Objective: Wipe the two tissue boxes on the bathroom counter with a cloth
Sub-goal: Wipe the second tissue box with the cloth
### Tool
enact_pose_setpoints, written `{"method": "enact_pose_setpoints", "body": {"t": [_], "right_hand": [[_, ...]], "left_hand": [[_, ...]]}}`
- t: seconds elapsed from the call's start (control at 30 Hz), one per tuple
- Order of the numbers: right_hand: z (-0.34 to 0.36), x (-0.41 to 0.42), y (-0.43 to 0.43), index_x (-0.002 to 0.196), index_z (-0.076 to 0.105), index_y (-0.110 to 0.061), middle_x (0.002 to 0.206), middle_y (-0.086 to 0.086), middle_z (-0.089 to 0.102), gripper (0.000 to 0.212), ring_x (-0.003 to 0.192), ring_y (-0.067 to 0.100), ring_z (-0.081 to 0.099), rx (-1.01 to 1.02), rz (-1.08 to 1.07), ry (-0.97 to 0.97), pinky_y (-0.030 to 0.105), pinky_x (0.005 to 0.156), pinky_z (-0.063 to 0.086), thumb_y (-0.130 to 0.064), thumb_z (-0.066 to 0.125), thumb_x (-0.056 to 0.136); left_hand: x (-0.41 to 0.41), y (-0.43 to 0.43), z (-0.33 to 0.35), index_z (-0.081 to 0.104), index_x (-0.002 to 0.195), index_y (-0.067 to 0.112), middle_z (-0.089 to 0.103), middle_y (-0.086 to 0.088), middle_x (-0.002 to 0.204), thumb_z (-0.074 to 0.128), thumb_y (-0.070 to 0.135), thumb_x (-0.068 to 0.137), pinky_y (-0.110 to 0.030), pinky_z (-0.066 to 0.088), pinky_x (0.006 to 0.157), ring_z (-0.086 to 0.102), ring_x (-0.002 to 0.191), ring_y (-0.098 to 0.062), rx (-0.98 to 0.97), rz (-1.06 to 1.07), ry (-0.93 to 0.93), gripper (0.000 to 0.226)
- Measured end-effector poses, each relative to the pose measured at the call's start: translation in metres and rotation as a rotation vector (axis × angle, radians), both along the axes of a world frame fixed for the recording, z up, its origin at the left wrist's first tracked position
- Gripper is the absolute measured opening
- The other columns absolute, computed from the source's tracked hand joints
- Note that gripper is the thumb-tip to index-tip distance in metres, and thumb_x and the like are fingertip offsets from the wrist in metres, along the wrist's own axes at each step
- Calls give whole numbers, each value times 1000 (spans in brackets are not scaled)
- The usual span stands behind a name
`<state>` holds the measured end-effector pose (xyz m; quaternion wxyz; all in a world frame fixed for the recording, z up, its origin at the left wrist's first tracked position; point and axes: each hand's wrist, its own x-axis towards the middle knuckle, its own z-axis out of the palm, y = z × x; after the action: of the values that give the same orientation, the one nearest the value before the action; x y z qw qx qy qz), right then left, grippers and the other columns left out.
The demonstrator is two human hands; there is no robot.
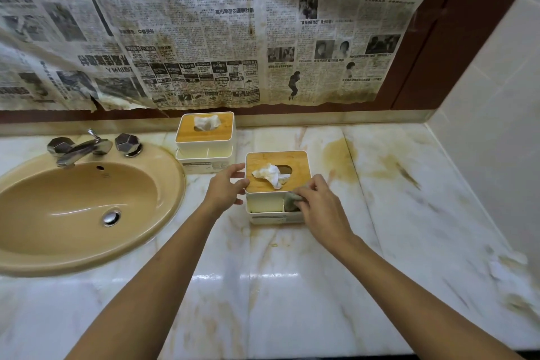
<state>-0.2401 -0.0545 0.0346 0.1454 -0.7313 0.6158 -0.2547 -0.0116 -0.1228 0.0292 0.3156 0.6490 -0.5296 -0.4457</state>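
Observation:
Two white tissue boxes with bamboo lids stand on the marble counter (pixel 292 272). The near tissue box (pixel 277 172) sits mid-counter, a tissue poking from its slot. My left hand (pixel 226 187) holds its left side, thumb on the lid edge. My right hand (pixel 317 206) grips a small greyish cloth (pixel 292 202) and presses it into the box's front right compartment. The far tissue box (pixel 205 137) stands by the back wall, untouched.
A tan sink (pixel 79 207) with a chrome faucet (pixel 84 149) lies to the left. Stained newspaper (pixel 204 38) covers the wall behind. A tiled wall (pixel 491 155) closes the right side. Brown stains mark the counter to the right of the near box.

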Motion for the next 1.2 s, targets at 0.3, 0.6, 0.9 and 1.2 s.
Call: {"method": "enact_pose_setpoints", "body": {"t": [0.3, 0.6, 0.9, 1.2], "right_hand": [[-15, 10, -4, 94, 77, -28, 87, -1, 72, 21, 94, 24, 57, 31, -17, 252, 35, 77, 42, -21, 58, 92], [14, 4, -5, 102, 69, -20, 95, -3, 64, 15, 78, 19, 60, -67, -135, 6, 36, 65, 52, -15, 61, 90], [-9, 9, -10, 95, 72, -21, 85, 1, 71, 14, 81, 22, 62, 184, -86, -20, 36, 67, 52, -19, 59, 89], [-24, 5, -9, 81, 68, -24, 77, 2, 64, 22, 80, 22, 59, 201, -67, -64, 31, 64, 42, -37, 58, 95]], "left_hand": [[2, -1, -3, 50, 142, 18, 62, -4, 120, 62, 11, 94, -32, 57, 58, 66, 79, -21, 15, -6, 52, 50], [3, 0, -4, 50, 143, 18, 62, -3, 119, 62, 12, 95, -33, 56, 58, 67, 81, -22, 15, -6, 60, 50], [6, 1, -4, 50, 142, 19, 64, -3, 118, 63, 13, 94, -32, 57, 58, 67, 79, -21, 18, -15, 66, 50], [6, 0, -3, 51, 142, 20, 65, -3, 117, 64, 14, 94, -32, 57, 58, 67, 78, -21, 16, -25, 63, 50]]}}
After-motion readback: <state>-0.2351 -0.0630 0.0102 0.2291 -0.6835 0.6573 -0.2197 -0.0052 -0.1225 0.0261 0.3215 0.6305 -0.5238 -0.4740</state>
